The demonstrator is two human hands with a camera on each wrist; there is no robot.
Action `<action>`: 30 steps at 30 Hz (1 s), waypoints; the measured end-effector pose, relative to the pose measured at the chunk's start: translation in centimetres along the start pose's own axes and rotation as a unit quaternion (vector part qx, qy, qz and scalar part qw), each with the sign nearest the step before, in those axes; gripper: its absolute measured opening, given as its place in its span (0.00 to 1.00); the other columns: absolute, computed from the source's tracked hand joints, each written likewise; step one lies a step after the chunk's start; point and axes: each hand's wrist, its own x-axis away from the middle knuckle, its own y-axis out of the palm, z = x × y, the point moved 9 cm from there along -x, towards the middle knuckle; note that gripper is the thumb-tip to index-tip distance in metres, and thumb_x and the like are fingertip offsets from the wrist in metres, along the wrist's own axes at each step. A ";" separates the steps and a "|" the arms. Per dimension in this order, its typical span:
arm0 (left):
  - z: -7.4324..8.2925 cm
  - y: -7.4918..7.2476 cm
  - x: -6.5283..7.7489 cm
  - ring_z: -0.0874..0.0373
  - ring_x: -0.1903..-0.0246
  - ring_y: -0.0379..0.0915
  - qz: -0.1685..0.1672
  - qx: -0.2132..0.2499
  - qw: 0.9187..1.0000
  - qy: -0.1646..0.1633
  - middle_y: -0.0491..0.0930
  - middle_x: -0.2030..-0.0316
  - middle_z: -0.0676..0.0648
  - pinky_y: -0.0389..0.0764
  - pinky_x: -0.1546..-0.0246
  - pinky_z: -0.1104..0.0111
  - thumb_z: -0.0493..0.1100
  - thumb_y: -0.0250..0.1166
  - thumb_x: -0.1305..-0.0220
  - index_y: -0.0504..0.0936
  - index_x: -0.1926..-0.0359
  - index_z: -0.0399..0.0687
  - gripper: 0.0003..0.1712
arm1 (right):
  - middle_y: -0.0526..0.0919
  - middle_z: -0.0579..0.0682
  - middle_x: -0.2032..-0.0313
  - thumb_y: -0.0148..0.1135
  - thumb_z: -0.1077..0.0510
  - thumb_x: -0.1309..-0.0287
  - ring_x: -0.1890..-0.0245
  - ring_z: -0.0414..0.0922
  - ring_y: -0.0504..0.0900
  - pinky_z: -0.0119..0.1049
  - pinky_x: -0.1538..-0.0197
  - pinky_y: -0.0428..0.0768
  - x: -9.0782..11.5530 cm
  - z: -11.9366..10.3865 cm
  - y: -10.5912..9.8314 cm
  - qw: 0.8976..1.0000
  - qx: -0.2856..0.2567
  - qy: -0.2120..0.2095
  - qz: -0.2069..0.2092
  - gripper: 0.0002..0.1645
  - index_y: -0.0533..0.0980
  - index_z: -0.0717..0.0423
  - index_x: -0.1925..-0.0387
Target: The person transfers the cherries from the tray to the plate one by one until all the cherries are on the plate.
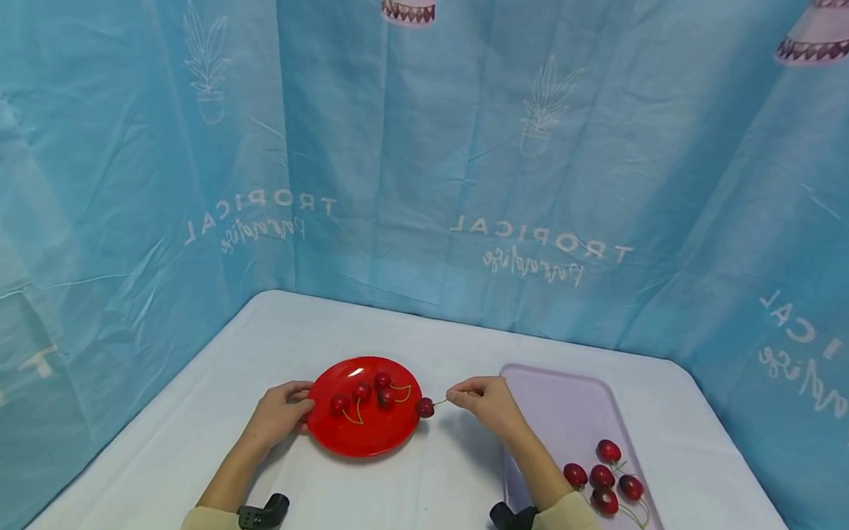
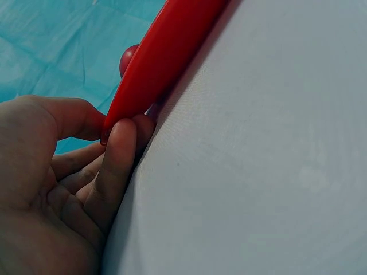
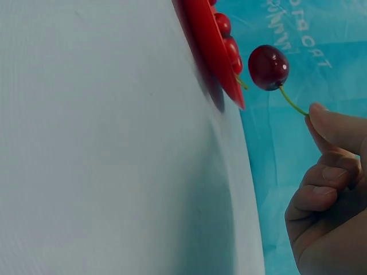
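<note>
Held cherry (image 1: 425, 408) hovering at the edge of a red plate (image 1: 362, 444)

A blue curtain (image 1: 418, 135) with pale lettering is surrounding the far side of the white table (image 1: 425, 492). On the person's right, a lilac tray (image 1: 569, 403) is lying lengthwise, its near end closer to the person, with the right forearm crossing over it. The round red plate is sitting to the tray's left, well apart from it.

The left hand (image 1: 278, 410) is gripping the plate's left rim, pinching it with digits above and below. The right hand (image 1: 487, 403) is reaching in from the opposite side, between tray and plate; its thumb and forefinger are pressing together on a stem, and its other fingers are curling in. Each wrist is wearing a small black device (image 1: 263, 513).

Five cherries (image 1: 602, 476) are clustering in the tray's near end. Four cherries (image 1: 361, 392) are resting on the plate, their stems pointing various ways.

From where I'm standing, everything is turning on the held cherry: it is lying to the left of the right fingertips, on the plate side, and the right hand is the nearer one. From the head view it is overlapping the plate's right rim; from the right wrist it is showing apart from that rim, just beside it. The thin green stem (image 3: 293, 101) is forming the long axis, slanting slightly down from fingertips to fruit.
</note>
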 end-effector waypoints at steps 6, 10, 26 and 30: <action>0.0 0.0 0.0 0.54 0.77 0.78 -0.001 -0.001 1.000 0.000 0.79 0.54 0.38 0.82 0.73 0.68 0.38 0.61 0.38 0.73 0.41 0.35 0.24 | 0.84 0.45 0.69 0.68 0.47 0.45 0.65 0.46 0.74 0.39 0.62 0.75 0.0 -0.5 1.2 1.000 -0.009 -0.009 -0.014 0.12 0.86 0.50 0.66; -0.1 0.1 -0.1 0.54 0.77 0.78 -0.001 -0.003 1.000 -0.002 0.78 0.53 0.37 0.82 0.72 0.68 0.38 0.61 0.38 0.73 0.41 0.36 0.24 | 0.84 0.45 0.69 0.67 0.47 0.44 0.64 0.47 0.75 0.39 0.62 0.76 -0.1 -1.2 2.0 0.999 -0.019 -0.014 -0.023 0.13 0.86 0.52 0.65; -0.2 0.1 -0.3 0.56 0.78 0.77 -0.003 -0.008 1.000 -0.002 0.79 0.52 0.38 0.82 0.73 0.68 0.38 0.59 0.38 0.73 0.41 0.36 0.24 | 0.81 0.44 0.74 0.68 0.53 0.44 0.69 0.45 0.72 0.36 0.71 0.73 -1.1 -0.3 4.9 0.999 0.006 -0.025 -0.023 0.06 0.85 0.51 0.70; 0.0 0.0 -0.1 0.55 0.78 0.78 -0.007 -0.004 1.000 0.001 0.79 0.52 0.37 0.82 0.73 0.67 0.38 0.59 0.38 0.73 0.41 0.35 0.24 | 0.80 0.45 0.74 0.68 0.53 0.45 0.69 0.46 0.72 0.36 0.72 0.72 -0.9 -0.3 5.0 1.000 0.009 -0.010 -0.018 0.05 0.85 0.50 0.71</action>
